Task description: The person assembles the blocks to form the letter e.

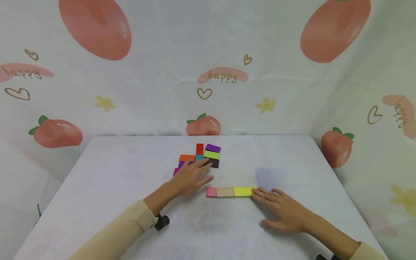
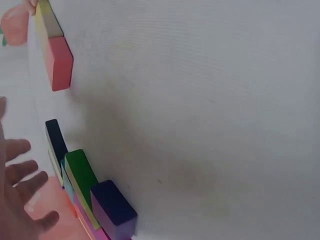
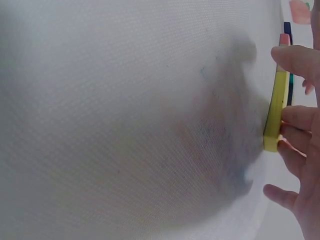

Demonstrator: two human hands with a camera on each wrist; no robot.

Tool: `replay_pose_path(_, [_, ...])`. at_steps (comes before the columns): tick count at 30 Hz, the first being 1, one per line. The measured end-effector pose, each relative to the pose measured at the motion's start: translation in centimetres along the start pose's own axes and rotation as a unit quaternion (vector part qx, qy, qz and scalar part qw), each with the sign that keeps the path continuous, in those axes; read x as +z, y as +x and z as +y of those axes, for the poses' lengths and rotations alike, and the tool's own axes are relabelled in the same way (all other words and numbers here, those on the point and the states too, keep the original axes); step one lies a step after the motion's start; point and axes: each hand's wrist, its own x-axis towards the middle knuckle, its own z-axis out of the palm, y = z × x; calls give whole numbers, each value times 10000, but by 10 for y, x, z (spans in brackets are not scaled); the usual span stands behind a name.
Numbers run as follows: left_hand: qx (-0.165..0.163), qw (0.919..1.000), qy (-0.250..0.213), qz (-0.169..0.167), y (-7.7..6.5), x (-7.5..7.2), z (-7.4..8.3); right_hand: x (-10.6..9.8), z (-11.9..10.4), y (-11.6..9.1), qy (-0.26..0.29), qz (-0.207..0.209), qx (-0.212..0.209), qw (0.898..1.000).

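A yellow block (image 1: 242,192), a plain wood block (image 1: 225,193) and a pink block (image 1: 211,192) lie end to end in a row. With its fingers extended, my right hand (image 1: 283,211) rests its fingertips on the yellow block's right end. My left hand (image 1: 189,177) is spread over the near side of a cluster of coloured blocks, holding nothing. Its fingers overlap a dark block (image 1: 214,162) in the head view and partly cover the purple and magenta blocks. In the left wrist view a green block (image 2: 81,175) and a dark blue block (image 2: 114,210) show beside that hand.
The cluster also has an orange block (image 1: 186,157), a red block (image 1: 199,148), a teal block (image 1: 199,157), a lime block (image 1: 211,155) and a purple block (image 1: 213,148). A white table (image 1: 107,177) bears everything, with a printed cloth (image 1: 156,101) hanging behind.
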Motion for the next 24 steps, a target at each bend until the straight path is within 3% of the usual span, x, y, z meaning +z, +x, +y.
replay_pose_path(9, [-297,9991,53,-291,17,7,4,0,0,1,17,-3,21,10000])
replay_pose_path(15, [-464,9974,50,-542,20,5,10,-1,-2,1,56,0,37,10000])
replay_pose_path(24, [-333,9975,45,-624,27,8,18,-1,-1,0,21,-61,71,10000])
